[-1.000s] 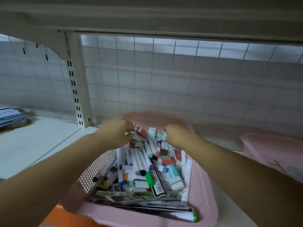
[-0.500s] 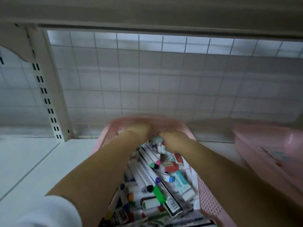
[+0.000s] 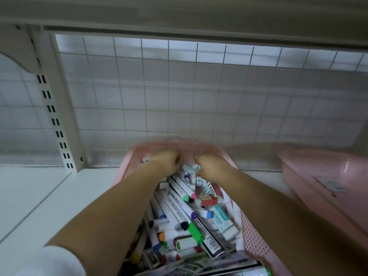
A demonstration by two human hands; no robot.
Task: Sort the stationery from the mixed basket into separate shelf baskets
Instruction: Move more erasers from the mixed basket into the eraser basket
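We are drawing left hand (image 3: 167,161) and right hand (image 3: 210,167) together inside the mixed basket (image 3: 251,233), fingers curled, hold impossible to tell; still picking.

Two pink perforated baskets stand on the shelf (image 3: 39,196): the mixed basket (image 3: 251,232) in the middle and a second basket (image 3: 318,168) to its right. Two hands reach into the mixed one, the left hand (image 3: 166,161) and the right hand (image 3: 209,166). The white-barrelled markers (image 3: 176,205) lie piled, well over a dozen, too overlapped for an exact count. Among them show one black barcoded box (image 3: 210,241), one red-brown eraser (image 3: 208,200) and at least two teal-and-white erasers (image 3: 220,217). One slotted upright (image 3: 57,120) stands at the left.
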